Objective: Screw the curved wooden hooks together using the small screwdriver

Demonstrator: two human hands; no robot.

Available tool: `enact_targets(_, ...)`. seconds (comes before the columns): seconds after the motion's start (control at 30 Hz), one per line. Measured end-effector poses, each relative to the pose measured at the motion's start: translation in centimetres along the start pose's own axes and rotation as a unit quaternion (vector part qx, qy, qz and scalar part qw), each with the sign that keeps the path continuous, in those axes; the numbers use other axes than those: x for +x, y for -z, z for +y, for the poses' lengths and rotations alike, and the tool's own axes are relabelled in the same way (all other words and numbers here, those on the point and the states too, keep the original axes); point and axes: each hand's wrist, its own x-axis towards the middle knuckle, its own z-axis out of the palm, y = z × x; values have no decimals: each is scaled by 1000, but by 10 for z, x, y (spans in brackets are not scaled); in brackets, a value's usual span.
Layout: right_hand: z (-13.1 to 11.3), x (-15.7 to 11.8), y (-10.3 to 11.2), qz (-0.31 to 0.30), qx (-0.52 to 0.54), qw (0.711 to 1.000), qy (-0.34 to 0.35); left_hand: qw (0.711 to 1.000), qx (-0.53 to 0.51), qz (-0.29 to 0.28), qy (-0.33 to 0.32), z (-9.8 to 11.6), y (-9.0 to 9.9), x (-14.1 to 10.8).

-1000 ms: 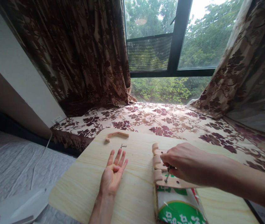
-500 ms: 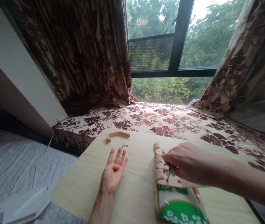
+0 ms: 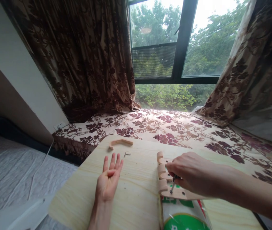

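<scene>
My right hand [image 3: 190, 172] is closed around the dark handle of a screwdriver [image 3: 173, 184]. The slanted metal shaft meets a screw [image 3: 171, 192] at a hole in the nearest curved wooden hook [image 3: 177, 193]. Two more wooden hooks [image 3: 161, 169] lie beside it in a row, across a green-and-white plastic packet [image 3: 186, 212]. My left hand [image 3: 107, 182] is palm up over the table, four fingers stretched out and the thumb folded across the palm, holding nothing. Just beyond its fingertips lie a few small screws [image 3: 127, 154]. My right hand hides most of the screwdriver handle.
Farther back on the pale wooden table [image 3: 136, 204] rests a single wooden hook [image 3: 121, 141]. Behind the table is a window ledge with a floral cloth [image 3: 150, 124], between patterned curtains [image 3: 97, 64]. A bed with a grey cover [image 3: 13, 166] is at the left.
My left hand has shifted left and slightly down, away from the small screws. My right hand keeps the screwdriver at the same screw. The view has tilted up slightly.
</scene>
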Motion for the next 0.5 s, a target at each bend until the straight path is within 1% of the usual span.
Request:
enact_targets(0.07,1,1,-3,10,3,1000,0,999,-7,0,-31,14,-1,6)
enact_targets(0.13,2,1,-7,37,5,999,9,999,-1,-5,-53,27,-1,13)
enact_targets(0.2,3,1,-9,54,5,998,16,998,16,-12,-66,33,-2,17)
enact_targets(0.23,3,0,-9,53,5,998,17,997,29,-16,-72,32,-3,17)
enact_targets(0.3,2,-1,-8,42,2,999,15,994,65,-29,-78,23,-5,11)
enact_targets(0.37,2,-1,-5,32,-4,999,16,989,117,-60,-73,5,-7,-4)
enact_targets(0.43,1,-1,-2,28,-12,999,17,975,184,-113,-48,-17,-7,-28)
enact_targets(0.5,2,1,0,20,-23,999,15,954,250,-162,-42,-37,-7,-57)
